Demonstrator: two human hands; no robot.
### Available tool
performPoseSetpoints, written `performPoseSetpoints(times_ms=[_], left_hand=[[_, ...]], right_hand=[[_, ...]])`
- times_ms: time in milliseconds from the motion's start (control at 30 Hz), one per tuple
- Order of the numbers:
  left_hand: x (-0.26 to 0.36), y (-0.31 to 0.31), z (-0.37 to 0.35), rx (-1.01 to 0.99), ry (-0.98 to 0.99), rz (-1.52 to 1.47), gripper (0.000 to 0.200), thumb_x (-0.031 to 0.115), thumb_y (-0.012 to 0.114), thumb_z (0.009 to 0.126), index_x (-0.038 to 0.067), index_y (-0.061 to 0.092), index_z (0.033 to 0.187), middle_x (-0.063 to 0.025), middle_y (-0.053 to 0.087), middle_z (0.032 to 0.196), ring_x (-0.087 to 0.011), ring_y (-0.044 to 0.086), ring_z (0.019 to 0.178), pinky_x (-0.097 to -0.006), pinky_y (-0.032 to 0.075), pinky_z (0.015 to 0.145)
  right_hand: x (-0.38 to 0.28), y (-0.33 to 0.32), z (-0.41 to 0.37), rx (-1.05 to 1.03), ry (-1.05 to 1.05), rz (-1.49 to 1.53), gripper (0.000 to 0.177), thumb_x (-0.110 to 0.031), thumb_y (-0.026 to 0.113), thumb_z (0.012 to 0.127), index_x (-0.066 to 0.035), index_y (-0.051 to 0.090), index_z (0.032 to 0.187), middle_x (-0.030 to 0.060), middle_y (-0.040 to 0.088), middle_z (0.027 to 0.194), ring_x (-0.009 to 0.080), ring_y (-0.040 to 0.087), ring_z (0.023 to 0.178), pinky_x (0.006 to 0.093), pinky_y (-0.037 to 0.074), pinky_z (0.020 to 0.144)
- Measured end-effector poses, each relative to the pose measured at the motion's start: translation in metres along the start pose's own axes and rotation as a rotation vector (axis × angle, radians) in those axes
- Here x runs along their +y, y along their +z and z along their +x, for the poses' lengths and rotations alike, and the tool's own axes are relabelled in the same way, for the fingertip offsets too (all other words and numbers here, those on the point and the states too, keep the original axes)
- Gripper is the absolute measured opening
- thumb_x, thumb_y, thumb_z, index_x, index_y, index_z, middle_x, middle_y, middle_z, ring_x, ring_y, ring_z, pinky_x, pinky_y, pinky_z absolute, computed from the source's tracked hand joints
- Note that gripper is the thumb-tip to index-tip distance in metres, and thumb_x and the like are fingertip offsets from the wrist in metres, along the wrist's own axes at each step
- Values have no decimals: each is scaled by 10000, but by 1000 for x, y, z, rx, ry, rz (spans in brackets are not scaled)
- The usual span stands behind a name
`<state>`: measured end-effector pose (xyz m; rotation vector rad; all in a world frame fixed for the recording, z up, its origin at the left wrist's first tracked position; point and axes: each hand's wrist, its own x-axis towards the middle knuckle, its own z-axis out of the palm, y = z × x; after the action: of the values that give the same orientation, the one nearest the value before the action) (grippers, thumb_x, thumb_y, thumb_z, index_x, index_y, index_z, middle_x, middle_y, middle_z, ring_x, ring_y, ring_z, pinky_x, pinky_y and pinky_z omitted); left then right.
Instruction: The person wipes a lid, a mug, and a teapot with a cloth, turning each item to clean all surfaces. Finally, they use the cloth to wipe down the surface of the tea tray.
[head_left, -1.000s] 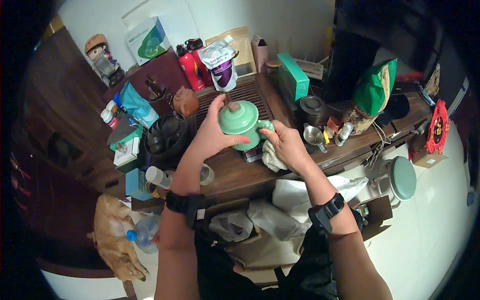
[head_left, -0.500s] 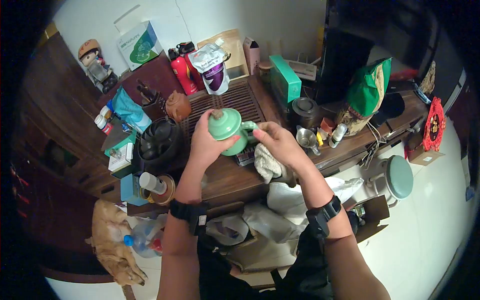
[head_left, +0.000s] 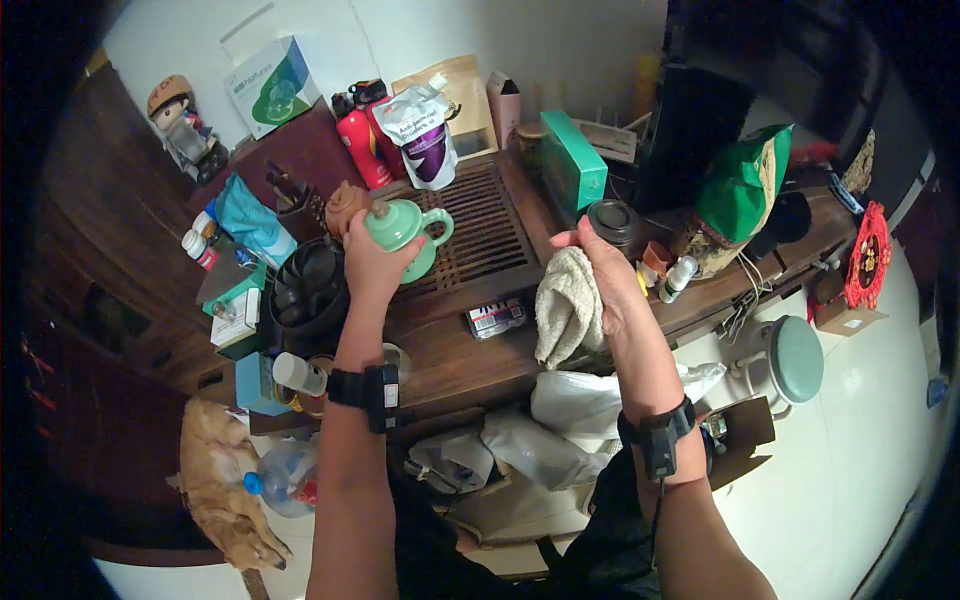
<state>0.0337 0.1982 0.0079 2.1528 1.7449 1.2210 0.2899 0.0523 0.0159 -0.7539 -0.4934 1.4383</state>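
A light green lidded cup with a round knob and side handle is at the left part of the slatted tea tray. Around its left side, my left hand is closed. A beige cloth hangs from my right hand, its lower end over the cabinet's front edge. The fingers gripping the cloth are partly hidden; the thumb points up. Between the hands lies a small packet with a barcode. Close behind my left hand stands a brown clay teapot.
A black bowl of dark cups sits left of my left hand. A dark lidded jar and a teal box are beyond my right hand. Plastic bags lie below the cabinet edge. A dog lies on the floor at left.
My left hand has moved the green cup left and away from me. My right hand has left the cup's handle and shifted right with the cloth, uncovering the packet.
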Motion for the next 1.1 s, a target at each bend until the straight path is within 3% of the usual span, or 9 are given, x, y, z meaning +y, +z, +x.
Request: performPoseSetpoints(times_ms=[367,467,567,900,1100], left_hand=[[3,6,12,40,31,-88,910,415,841,574,-10,426,1263,-223,544,1181,-346,544,1095,-411,448,913],[5,3,14,-79,-71,-270,907,417,839,580,-37,432,1253,-224,569,1162,-324,571,1072,-401,450,911],[21,-7,1,-154,-149,-319,904,379,855,582,-61,435,1251,-195,585,1146,-254,595,1028,-333,467,883],[17,-7,-14,-97,-44,-63,935,396,844,580,-57,415,1276,-233,553,1190,-326,553,1106,-380,428,947],[13,-14,-21,-45,-77,-68,981,391,847,573,-34,374,1319,-251,512,1228,-355,510,1149,-403,406,973]], right_hand=[[0,0,0,-44,-23,135,328,-354,540,939,-36,616,926,46,639,736,139,616,626,276,521,575],[1,-1,1,-25,-9,144,327,-352,550,933,-32,613,927,49,639,739,147,617,631,284,524,580],[1,-3,3,-11,5,163,322,-349,553,932,-32,609,926,51,639,740,152,618,632,288,524,581],[2,-4,1,2,16,148,289,-321,566,927,-35,603,942,53,642,757,159,623,651,299,527,601],[0,12,-6,50,-45,168,235,-236,638,877,-42,609,1006,74,650,911,190,638,828,326,529,756]])
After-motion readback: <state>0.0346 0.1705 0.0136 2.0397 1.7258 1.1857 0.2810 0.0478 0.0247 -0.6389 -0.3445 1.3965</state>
